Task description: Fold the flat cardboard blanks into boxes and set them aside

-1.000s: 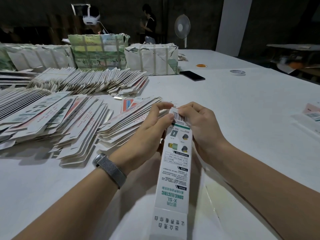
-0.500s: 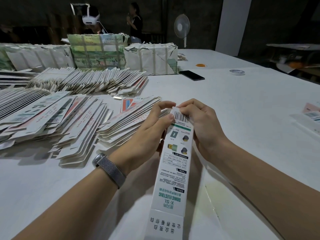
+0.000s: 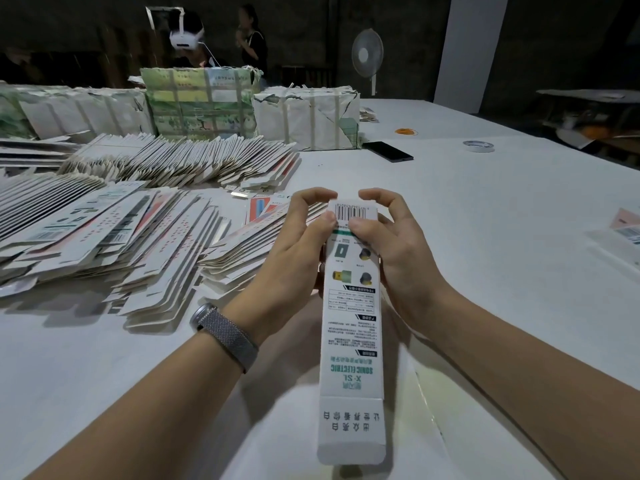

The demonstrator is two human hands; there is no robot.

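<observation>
Nearest the camera, the box [image 3: 351,327] is a long, narrow white carton with green print, held lengthwise above the table [image 3: 502,237] with its near end flap [image 3: 351,427] sticking out unfolded toward the person. It looks light and thin-walled: stiff along its creases but easy to dent or crush on the flat panels, with a smooth printed surface that could slip under a loose hold. A firm but gentle grip on the long edges near the end being worked seems the safest place to take it, with the thumbs free to press the flaps.

That is roughly how it is held. The left hand [image 3: 294,251] grips the left side of the far end, thumb on the barcode panel and fingers curled over the top. The right hand [image 3: 391,247] mirrors it on the right side, thumb pressing just under the barcode, fingers curled over the far edge. Both appear to be closing the far end flap; whether it is fully tucked cannot be told.

A metal-mesh watch [image 3: 225,336] sits on the left wrist. To the left, flat blanks [image 3: 114,233] lie fanned in overlapping piles, with another row [image 3: 180,161] behind. Farther off stand wrapped bundles [image 3: 306,119], a dark phone [image 3: 388,151], a roll of tape [image 3: 478,145] and a fan [image 3: 367,55].
</observation>
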